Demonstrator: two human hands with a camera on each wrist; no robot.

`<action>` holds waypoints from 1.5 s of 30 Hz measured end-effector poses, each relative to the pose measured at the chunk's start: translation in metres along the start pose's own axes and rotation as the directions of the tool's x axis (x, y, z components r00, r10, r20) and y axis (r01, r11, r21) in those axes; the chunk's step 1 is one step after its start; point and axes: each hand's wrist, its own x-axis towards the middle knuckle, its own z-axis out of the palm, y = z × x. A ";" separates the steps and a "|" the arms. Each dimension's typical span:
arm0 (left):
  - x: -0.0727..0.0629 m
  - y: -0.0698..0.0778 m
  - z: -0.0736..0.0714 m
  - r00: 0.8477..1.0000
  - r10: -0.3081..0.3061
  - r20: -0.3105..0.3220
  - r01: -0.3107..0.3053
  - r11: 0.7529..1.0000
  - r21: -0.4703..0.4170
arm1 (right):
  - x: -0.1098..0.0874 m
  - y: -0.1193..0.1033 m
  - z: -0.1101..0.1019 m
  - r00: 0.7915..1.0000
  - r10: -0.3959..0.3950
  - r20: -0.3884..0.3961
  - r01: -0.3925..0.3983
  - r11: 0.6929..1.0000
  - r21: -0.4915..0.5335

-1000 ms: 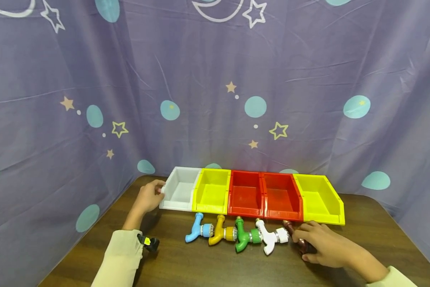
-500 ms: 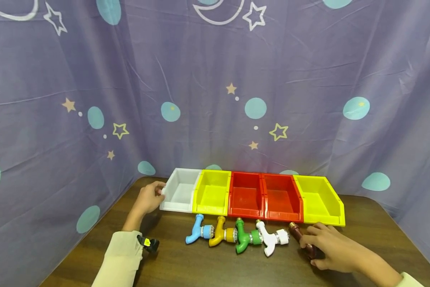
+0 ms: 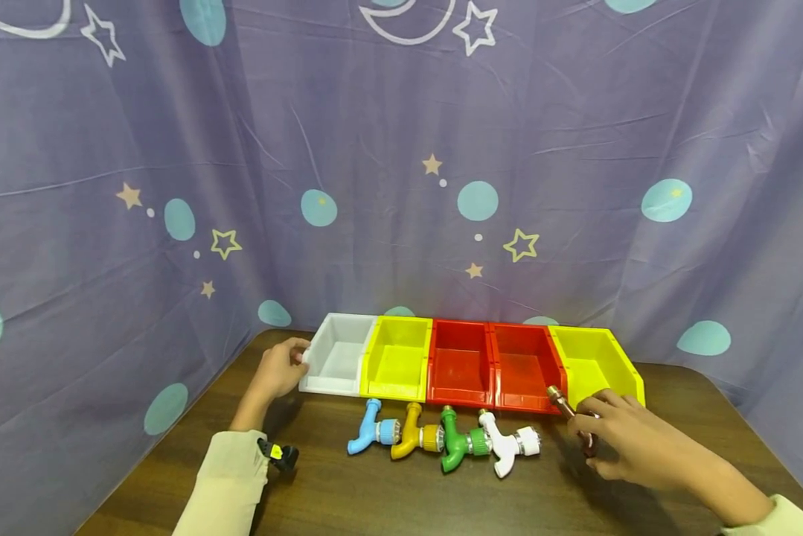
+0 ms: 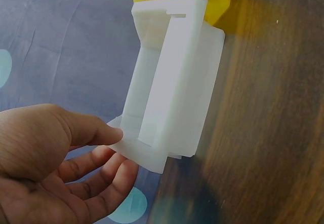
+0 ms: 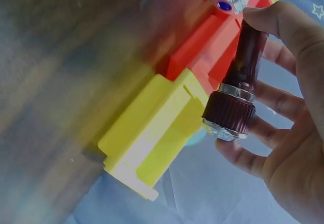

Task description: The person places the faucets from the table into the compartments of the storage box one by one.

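My left hand (image 3: 278, 370) pinches the left side wall of the white bin (image 4: 190, 87), thumb inside the rim and fingers outside. On the right, my right hand (image 3: 632, 439) holds a dark brown tap (image 5: 233, 95) between thumb and fingers, raised off the table in front of the right yellow bin (image 3: 592, 365). Its brass threaded end (image 3: 554, 392) points away from me, toward the bins. In a row on the table lie a light blue tap (image 3: 372, 428), a mustard tap (image 3: 414, 433), a green tap (image 3: 461, 439) and a white tap (image 3: 507, 443).
Between the white and right yellow bins stand another yellow bin (image 3: 397, 383) and two red bins, the left one (image 3: 460, 391) and the right one (image 3: 522, 394). The bins touch side by side on the wooden table (image 3: 374, 499). A patterned curtain (image 3: 388, 149) hangs behind.
My right hand has picked the brown tap up from the end of the row, drawing it slightly right and then lifting it. The left hand stays on the white bin.
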 end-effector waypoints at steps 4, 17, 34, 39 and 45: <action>0.000 -0.001 0.001 1.000 -0.007 0.005 0.007 1.000 0.002 | 0.006 0.008 -0.007 1.000 -0.007 -0.026 0.007 1.000 -0.024; 0.001 -0.003 0.001 1.000 -0.003 0.001 0.003 1.000 0.012 | 0.017 0.041 -0.014 0.999 0.042 -0.035 -0.044 0.997 -0.063; 0.000 -0.001 -0.001 1.000 -0.012 0.004 0.012 1.000 0.005 | 0.003 0.077 0.014 0.981 0.195 -0.024 -0.194 0.980 0.031; -0.001 -0.001 -0.001 1.000 -0.020 0.012 0.020 1.000 0.002 | 0.003 0.083 0.021 0.970 0.241 0.040 -0.243 0.968 0.055; 0.001 -0.002 0.000 1.000 -0.024 0.007 0.024 1.000 -0.006 | 0.011 0.091 0.025 0.960 0.260 0.107 -0.271 0.958 0.099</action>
